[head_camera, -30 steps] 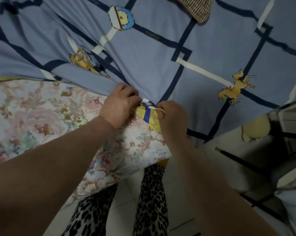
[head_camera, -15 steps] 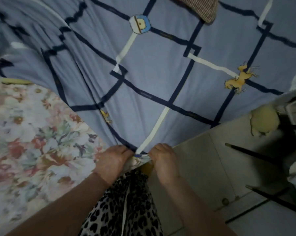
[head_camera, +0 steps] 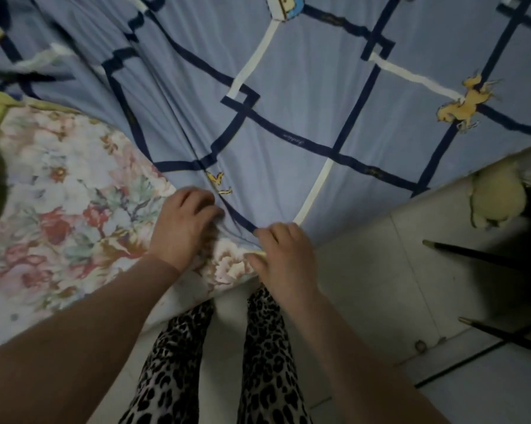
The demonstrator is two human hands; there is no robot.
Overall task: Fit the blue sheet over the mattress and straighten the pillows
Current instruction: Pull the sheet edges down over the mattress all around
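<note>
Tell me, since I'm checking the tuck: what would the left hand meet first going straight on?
Probably the blue sheet: the left hand points at its bunched edge on the mattress.

Light was dim and flat, colours muted. Motion blur smeared the blue sheet (head_camera: 59, 56) at upper left. Wide-angle bending curved the edges; deep shadow pooled at far right.

sheet (head_camera: 288, 117) on mattress (head_camera: 59, 209), hands at corner
</note>
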